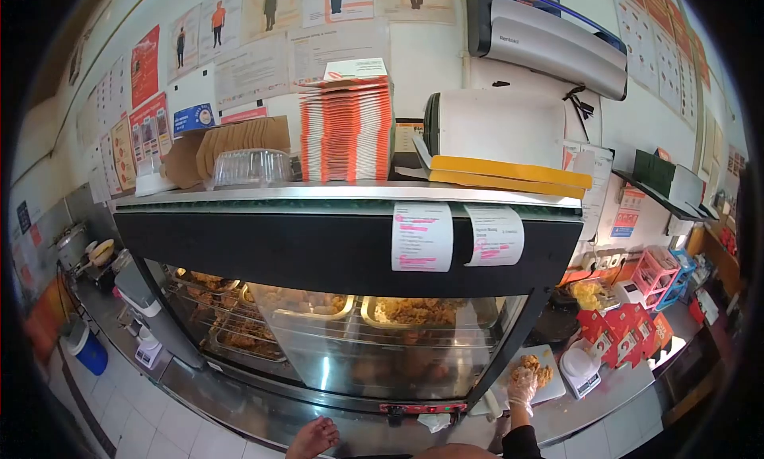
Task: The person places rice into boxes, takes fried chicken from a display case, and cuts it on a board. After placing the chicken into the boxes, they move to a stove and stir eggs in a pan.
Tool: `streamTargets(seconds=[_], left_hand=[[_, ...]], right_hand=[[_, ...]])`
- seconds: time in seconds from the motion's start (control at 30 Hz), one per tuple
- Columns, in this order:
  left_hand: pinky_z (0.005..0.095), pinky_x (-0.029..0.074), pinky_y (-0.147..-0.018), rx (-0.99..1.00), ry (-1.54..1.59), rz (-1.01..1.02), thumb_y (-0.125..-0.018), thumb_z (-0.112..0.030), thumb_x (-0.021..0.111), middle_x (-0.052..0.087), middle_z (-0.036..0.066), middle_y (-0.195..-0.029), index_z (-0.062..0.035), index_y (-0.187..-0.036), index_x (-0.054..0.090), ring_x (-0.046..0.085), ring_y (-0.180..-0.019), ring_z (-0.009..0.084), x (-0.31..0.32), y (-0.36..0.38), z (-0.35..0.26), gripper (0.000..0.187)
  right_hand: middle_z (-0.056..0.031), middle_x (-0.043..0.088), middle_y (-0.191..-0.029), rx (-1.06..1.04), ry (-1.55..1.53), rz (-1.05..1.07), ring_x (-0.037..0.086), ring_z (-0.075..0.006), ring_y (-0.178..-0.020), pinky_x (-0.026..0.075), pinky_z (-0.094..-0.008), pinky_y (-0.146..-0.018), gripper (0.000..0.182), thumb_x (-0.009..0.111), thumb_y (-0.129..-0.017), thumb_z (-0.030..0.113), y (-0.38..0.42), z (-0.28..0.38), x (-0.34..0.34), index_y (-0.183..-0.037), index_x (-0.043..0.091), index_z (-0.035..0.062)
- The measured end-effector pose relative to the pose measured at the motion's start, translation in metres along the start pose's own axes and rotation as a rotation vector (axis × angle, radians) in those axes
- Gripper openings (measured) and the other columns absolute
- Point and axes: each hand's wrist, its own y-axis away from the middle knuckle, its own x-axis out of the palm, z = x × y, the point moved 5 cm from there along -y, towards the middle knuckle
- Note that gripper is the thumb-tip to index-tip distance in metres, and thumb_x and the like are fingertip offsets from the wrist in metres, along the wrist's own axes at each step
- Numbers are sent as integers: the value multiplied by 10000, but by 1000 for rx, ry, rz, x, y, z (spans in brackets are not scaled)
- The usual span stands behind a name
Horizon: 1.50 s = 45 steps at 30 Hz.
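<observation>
My right hand (pixel 522 390), in a clear plastic glove, is closed on a piece of fried chicken (pixel 532 367) over a white cutting board (pixel 551 385), right of the glass warming cabinet (pixel 350 252). More chicken lies against its fingers. Bare and with its fingers curled, my left hand (pixel 316 437) is in front of the cabinet's lower edge; nothing shows in it. A white scale (pixel 583 371) with a round white container on it stands just right of the board.
Trays of fried food (pixel 410 312) sit behind the cabinet glass. Stacked flat boxes (pixel 346 133) and yellow folders (pixel 509 175) rest on top. Red boxes (pixel 617 332) stand at the right. A crumpled white tissue (pixel 434 422) lies below the cabinet's red control strip.
</observation>
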Motion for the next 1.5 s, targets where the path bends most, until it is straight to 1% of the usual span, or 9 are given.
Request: streamTargets(seconds=[0.17,0.3,0.8,0.87,1.0,1.07,1.13,1.3,1.5], left_hand=[[328,422,-658,56,-3,21,-931,-268,543,552,44,-712,-80,-867,628,497,-657,169,-26,-9,-22,216],[341,429,-667,90,-98,-116,-919,-271,552,560,54,-714,-77,-870,626,513,-669,189,-35,-17,-39,212],[388,455,-698,443,-1364,-625,-875,-282,588,589,92,-722,-69,-880,617,572,-714,263,-148,-19,-114,216],[394,459,-702,592,-1536,-623,-869,-284,592,593,97,-723,-67,-882,616,580,-720,273,-152,2,-137,218],[462,402,-894,800,-1772,-858,-776,-204,664,499,250,-1115,2,-1119,490,466,-1052,427,-103,77,-188,435],[481,353,-934,969,-1935,-1024,-733,-132,675,456,270,-1124,20,-1177,451,427,-1076,427,-112,105,-223,520],[488,345,-928,964,-1856,-1160,-689,-88,670,438,269,-1138,15,-1187,442,426,-1063,429,-126,134,-252,558],[483,328,-943,1008,-1819,-1248,-662,-53,665,420,269,-1156,24,-1203,419,412,-1082,430,-156,183,-306,600],[480,324,-956,982,-1755,-1155,-690,-40,656,398,272,-1172,25,-1224,394,401,-1099,431,-178,186,-329,598]], right_hand=[[-126,539,-1105,67,72,160,507,-340,-1054,408,-434,-921,547,729,-626,217,-4,19,-21,-1131,546,116],[-190,521,-1207,200,-75,-25,490,-367,-1124,396,-450,-953,737,771,-607,223,12,34,-54,-1269,473,92],[-203,541,-1191,227,-214,-586,513,-379,-1085,423,-437,-899,575,666,-771,173,73,166,-197,-1301,466,71],[-203,551,-1172,50,-298,-667,526,-384,-1060,412,-458,-888,542,648,-785,179,75,227,-207,-1280,479,36],[-172,559,-1126,100,-608,-579,542,-260,-995,431,-372,-837,406,610,-858,138,91,341,-214,-1224,516,-10],[-163,540,-1181,-150,-775,-674,543,-198,-989,478,-288,-774,427,647,-820,23,113,396,-196,-1216,500,-35],[-161,556,-1131,-338,-719,-692,550,-232,-943,478,-326,-802,361,631,-819,27,147,449,-171,-1157,524,-39],[-157,627,-960,-1056,-854,-195,605,-323,-885,496,-393,-756,318,647,-665,66,157,662,-221,-982,662,43],[-165,599,-1113,-803,-295,68,563,-331,-1027,431,-438,-934,337,490,-916,280,71,814,-180,-1162,592,74]])
